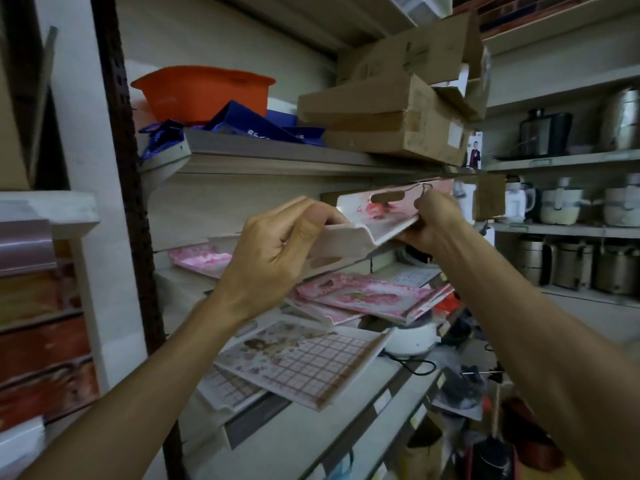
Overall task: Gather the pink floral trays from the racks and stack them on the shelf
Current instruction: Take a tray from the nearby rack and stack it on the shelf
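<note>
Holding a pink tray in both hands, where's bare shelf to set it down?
Both hands, left hand and right hand, hold the pink tray. A bare patch shows on the middle shelf, between the far-left pink tray and the pink tray stack. Below, the grid-pattern trays and white appliance crowd the front.

The left hand (277, 258) covers the near end of the raised pink floral tray (377, 216), and the right hand (433, 220) hides its far corner. Stacked trays (367, 299) below lie partly hidden; their count is perhaps three.
</note>
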Demonstrator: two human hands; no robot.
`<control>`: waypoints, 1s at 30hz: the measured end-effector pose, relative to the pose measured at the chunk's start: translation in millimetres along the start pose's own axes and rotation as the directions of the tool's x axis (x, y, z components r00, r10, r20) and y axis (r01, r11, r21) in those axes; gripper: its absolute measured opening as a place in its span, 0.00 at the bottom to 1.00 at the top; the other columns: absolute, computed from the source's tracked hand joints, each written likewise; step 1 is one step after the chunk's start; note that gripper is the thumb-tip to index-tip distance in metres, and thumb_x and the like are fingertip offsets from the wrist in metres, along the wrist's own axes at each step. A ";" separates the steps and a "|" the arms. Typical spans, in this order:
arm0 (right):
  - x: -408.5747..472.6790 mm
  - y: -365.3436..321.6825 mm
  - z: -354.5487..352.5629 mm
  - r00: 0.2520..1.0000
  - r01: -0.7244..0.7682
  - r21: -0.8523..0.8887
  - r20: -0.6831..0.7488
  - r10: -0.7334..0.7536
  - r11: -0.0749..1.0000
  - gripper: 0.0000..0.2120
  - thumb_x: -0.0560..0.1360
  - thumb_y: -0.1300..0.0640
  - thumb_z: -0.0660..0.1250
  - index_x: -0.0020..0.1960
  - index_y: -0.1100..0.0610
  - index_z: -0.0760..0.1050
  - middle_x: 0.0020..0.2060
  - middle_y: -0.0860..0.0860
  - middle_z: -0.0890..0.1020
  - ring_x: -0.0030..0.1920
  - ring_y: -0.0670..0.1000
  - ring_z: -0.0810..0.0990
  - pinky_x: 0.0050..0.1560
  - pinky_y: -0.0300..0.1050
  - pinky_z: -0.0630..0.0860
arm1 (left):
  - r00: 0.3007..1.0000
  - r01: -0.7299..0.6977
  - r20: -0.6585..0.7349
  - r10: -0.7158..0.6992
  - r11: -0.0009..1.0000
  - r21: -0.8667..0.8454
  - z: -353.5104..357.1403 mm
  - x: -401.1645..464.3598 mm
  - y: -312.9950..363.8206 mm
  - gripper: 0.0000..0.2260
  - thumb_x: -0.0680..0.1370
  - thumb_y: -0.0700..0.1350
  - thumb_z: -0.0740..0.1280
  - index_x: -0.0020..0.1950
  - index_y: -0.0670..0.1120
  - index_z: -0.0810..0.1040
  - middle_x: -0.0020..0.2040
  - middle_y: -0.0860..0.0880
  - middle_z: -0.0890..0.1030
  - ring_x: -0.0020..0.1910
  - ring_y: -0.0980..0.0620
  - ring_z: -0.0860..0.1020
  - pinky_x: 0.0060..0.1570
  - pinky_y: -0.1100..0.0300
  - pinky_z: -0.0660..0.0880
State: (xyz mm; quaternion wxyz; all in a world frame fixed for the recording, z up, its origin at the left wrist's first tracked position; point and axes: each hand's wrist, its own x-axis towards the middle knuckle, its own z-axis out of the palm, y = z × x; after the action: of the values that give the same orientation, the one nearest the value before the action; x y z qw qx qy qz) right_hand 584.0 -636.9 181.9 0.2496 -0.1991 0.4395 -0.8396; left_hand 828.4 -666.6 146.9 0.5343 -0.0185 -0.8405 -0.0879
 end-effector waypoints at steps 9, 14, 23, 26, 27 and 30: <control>-37.3 -21.0 -124.2 0.972 0.093 -0.091 -0.207 -0.110 0.992 0.13 0.73 0.66 0.59 0.54 0.62 0.78 0.46 0.58 0.83 0.42 0.56 0.82 0.44 0.51 0.82 | 0.955 0.280 0.178 -0.236 0.918 -0.283 25.7 -7.5 53.2 0.12 0.81 0.51 0.60 0.53 0.48 0.81 0.45 0.50 0.83 0.47 0.50 0.81 0.47 0.50 0.81; -60.5 -22.3 -190.3 0.960 0.118 -0.108 -0.243 -0.141 0.987 0.15 0.71 0.57 0.69 0.55 0.65 0.78 0.45 0.57 0.83 0.41 0.55 0.82 0.44 0.50 0.82 | 0.936 0.344 0.170 -0.308 0.903 -0.256 46.0 -15.8 68.9 0.11 0.79 0.54 0.63 0.51 0.49 0.81 0.46 0.52 0.83 0.47 0.55 0.81 0.42 0.55 0.80; -118.6 25.8 -294.1 0.942 0.216 -0.197 -0.215 -0.257 0.956 0.11 0.78 0.51 0.66 0.52 0.58 0.80 0.38 0.53 0.84 0.33 0.48 0.82 0.32 0.37 0.80 | 0.806 0.573 0.206 -0.555 0.819 -0.031 104.3 -69.1 58.9 0.13 0.81 0.51 0.62 0.65 0.52 0.71 0.58 0.57 0.75 0.49 0.67 0.74 0.42 0.70 0.71; -132.6 48.0 -308.4 0.950 0.179 -0.256 -0.207 -0.234 0.950 0.09 0.77 0.51 0.66 0.52 0.55 0.79 0.43 0.55 0.82 0.39 0.51 0.82 0.33 0.37 0.81 | 0.726 0.681 0.238 -0.645 0.724 -0.115 124.6 -102.2 55.9 0.13 0.81 0.52 0.60 0.64 0.50 0.72 0.57 0.53 0.78 0.52 0.58 0.79 0.49 0.60 0.77; -134.8 55.9 -311.0 0.954 0.165 -0.264 -0.201 -0.221 0.950 0.08 0.77 0.51 0.66 0.51 0.54 0.79 0.43 0.55 0.82 0.42 0.53 0.81 0.34 0.37 0.81 | 0.694 0.717 0.244 -0.677 0.680 -0.153 129.9 -112.1 54.5 0.13 0.81 0.52 0.60 0.63 0.49 0.73 0.57 0.52 0.80 0.54 0.54 0.80 0.53 0.54 0.78; -141.9 76.3 -310.5 0.963 0.145 -0.284 -0.181 -0.201 0.948 0.11 0.77 0.50 0.68 0.53 0.56 0.80 0.43 0.56 0.82 0.45 0.55 0.80 0.40 0.41 0.82 | 0.619 0.785 0.233 -0.750 0.594 -0.172 140.3 -135.1 50.7 0.11 0.81 0.52 0.60 0.57 0.48 0.76 0.52 0.50 0.82 0.52 0.49 0.81 0.50 0.55 0.76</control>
State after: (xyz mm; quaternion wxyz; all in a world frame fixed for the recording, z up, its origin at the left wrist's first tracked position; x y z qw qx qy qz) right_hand 543.6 -391.6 -64.2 0.0980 -0.1803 0.5536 -0.8071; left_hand 767.0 -584.7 -26.5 0.3783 0.2708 -0.7811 -0.4164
